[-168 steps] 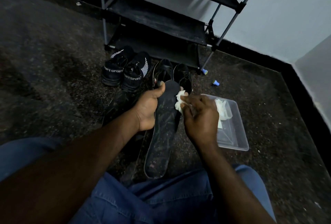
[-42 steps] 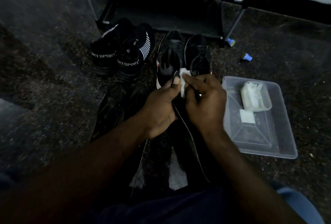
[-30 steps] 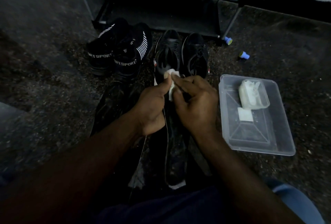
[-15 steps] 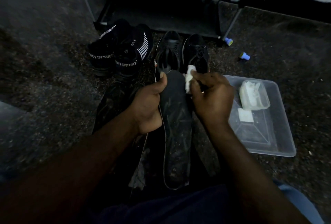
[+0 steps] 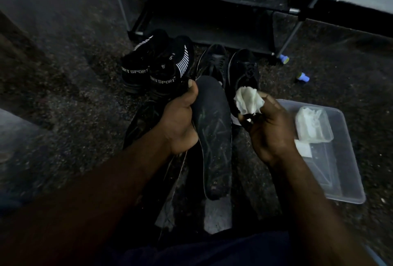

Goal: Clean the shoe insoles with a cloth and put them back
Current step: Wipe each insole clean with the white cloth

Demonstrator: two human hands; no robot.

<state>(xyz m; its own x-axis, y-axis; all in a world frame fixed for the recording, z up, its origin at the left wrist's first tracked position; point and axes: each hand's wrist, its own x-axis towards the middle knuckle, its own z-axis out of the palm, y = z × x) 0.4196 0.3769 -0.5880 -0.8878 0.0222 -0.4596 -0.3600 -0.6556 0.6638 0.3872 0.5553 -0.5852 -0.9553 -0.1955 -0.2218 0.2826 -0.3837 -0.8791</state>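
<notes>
Gripping a dark insole [image 5: 213, 136] along its left edge at centre frame, the left hand [image 5: 180, 123] holds it up lengthwise. Just right of it, apart, the right hand [image 5: 269, 129] pinches a crumpled white cloth [image 5: 248, 100]. Black shoes [image 5: 229, 67] sit above; a clear tray [image 5: 340, 180] lies right.

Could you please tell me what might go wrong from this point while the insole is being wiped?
The left hand holds the insole by one edge near its toe end, the heel end far from that grip, so it may bend or slip under wiping pressure. The right hand pinches the cloth in a wad, off the insole; it could miss the pale streaks along the middle.
</notes>
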